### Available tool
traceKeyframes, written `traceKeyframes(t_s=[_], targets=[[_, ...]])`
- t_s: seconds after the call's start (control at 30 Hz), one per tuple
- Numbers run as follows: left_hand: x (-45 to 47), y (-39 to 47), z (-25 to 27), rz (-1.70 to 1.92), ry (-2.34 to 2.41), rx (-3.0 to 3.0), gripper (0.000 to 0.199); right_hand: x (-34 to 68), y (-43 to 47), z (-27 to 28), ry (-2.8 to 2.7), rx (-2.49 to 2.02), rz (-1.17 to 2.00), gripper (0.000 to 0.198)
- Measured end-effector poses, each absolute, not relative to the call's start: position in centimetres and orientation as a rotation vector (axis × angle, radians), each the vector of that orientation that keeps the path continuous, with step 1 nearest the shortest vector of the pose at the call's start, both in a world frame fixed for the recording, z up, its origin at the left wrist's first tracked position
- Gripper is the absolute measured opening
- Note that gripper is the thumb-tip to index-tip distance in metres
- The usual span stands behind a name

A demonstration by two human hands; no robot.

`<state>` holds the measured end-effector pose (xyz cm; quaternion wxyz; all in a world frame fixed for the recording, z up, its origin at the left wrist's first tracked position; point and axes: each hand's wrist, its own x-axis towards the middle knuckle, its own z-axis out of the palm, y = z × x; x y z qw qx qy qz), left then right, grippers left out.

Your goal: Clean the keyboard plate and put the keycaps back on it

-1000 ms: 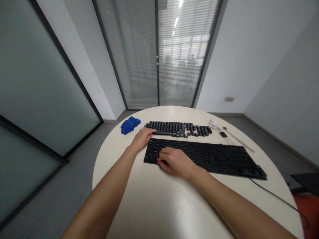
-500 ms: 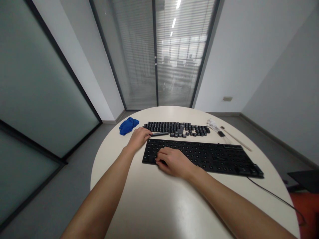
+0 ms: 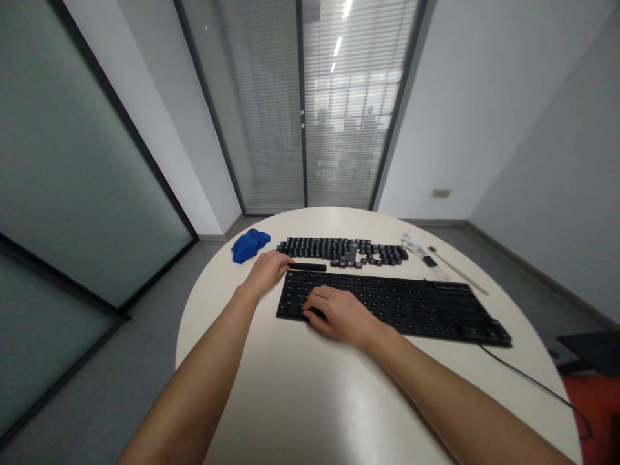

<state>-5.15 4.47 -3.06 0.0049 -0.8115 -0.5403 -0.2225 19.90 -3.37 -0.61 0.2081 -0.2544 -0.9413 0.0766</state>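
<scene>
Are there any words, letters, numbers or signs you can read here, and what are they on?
None can be read.
Loose black keycaps: any letters are too small and blurred.
Keyboard base: any printing is too small.
Long black key by the left hand: no marks visible.

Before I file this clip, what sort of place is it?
Probably an office meeting room, judging by the glass partition with blinds, the round table and the black keyboard on it.

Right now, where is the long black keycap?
In the head view, the keycap sits mid-frame, right of the left hand, between loose keys and the keyboard.
</scene>
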Motion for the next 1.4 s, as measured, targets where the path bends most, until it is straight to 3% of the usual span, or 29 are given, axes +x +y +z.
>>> traceKeyframes(t_s=[0.3,0.47,0.57,0.77,1.0,1.4], targets=[[-5.0,4.4,-1.7,-0.852,-1.735,-2.484,0.023,22.1,-1.1,0.3,-2.288,-1.084,0.050,0.016],[-2.7,3.2,0.2,-0.909,-1.624,-2.578,0.023,23.5,-0.1,1.1,-2.234,-1.099,-0.109,0.031],[-1.2,2.2,1.0,-0.921,-1.609,-2.773,0.024,24.2,0.1,1.6,-2.304,-1.123,-0.082,0.029],[0.1,1.0,2.0,-0.777,-1.737,-3.171,0.021,25.7,0.3,2.9,-2.502,-1.130,0.191,0.027],[1.1,-0.3,3.2,-0.447,-1.788,-3.429,0.020,26.5,-0.9,2.9,-2.547,-1.080,0.808,0.033],[1.6,-0.9,3.2,-0.240,-1.803,-3.397,0.020,28.4,-1.3,2.5,-2.537,-0.873,1.044,0.028]])
